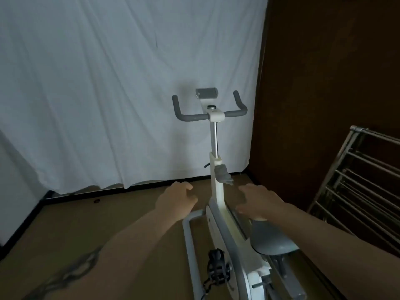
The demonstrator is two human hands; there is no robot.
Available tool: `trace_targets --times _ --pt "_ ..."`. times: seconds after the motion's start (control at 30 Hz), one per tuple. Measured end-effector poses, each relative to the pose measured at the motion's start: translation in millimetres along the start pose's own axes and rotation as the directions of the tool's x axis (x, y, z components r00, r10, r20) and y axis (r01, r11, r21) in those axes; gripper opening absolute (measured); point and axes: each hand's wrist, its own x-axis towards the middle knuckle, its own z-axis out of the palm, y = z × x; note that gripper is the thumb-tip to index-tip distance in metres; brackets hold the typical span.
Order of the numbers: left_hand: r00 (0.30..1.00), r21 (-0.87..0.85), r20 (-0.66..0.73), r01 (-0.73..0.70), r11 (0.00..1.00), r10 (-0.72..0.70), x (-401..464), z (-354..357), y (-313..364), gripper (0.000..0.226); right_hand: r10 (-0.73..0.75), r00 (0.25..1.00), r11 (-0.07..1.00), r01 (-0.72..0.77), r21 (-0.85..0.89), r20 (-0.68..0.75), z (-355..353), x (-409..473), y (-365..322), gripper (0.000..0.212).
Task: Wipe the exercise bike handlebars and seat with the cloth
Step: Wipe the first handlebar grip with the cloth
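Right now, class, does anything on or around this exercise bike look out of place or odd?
One thing: the grey cloth hangs bunched on the bike's white front post, below the handlebars, while both hands hold nothing. Nothing looks spilled or damaged.

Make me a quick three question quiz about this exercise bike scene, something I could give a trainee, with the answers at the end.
1. True or false: the left hand is already holding the cloth.
2. Where is the cloth? A) on the seat B) draped on the bike's front post below the handlebars C) on the floor
3. What stands at the right edge of the view, beside the bike?

Key
1. False; both hands are empty, and the right hand reaches forward over the frame with its fingers spread.
2. B
3. A metal drying rack.
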Motion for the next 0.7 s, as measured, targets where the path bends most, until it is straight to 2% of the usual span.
trace_targets --times 0.2,0.23,0.3,0.33,0.5,0.57,0.7 --pt "0.998 0.039 0.053 0.023 0.999 -0.025 70 -26 -68 0.046 0.079 0.995 0.997 -0.08 0.02 0.054 11 86 -47 0.056" --pt "0.998 0.042 0.052 0.017 0.999 -0.019 85 -33 -81 0.046 0.086 0.995 0.996 -0.088 0.034 0.049 15 104 -55 0.048" --pt "0.998 0.051 0.058 -0.007 0.999 0.004 117 -45 -105 0.047 0.128 0.992 0.988 -0.129 0.081 0.018 22 139 -71 0.015" --pt "0.997 0.06 0.078 -0.028 0.998 0.024 132 -51 -116 0.047 0.157 0.987 0.981 -0.158 0.112 0.014 25 154 -82 0.007" --pt "0.976 0.097 0.206 -0.09 0.991 0.068 195 -67 -168 0.046 0.314 0.948 0.936 -0.319 0.147 0.053 46 216 -127 0.032" --pt "0.97 0.074 0.232 -0.092 0.993 0.073 218 -70 -181 0.046 0.333 0.942 0.933 -0.337 0.123 0.051 50 230 -137 0.042" --pt "0.944 0.044 0.311 -0.13 0.991 0.11 260 -62 -183 0.046 0.339 0.938 0.934 -0.346 0.095 0.077 58 255 -135 0.026"
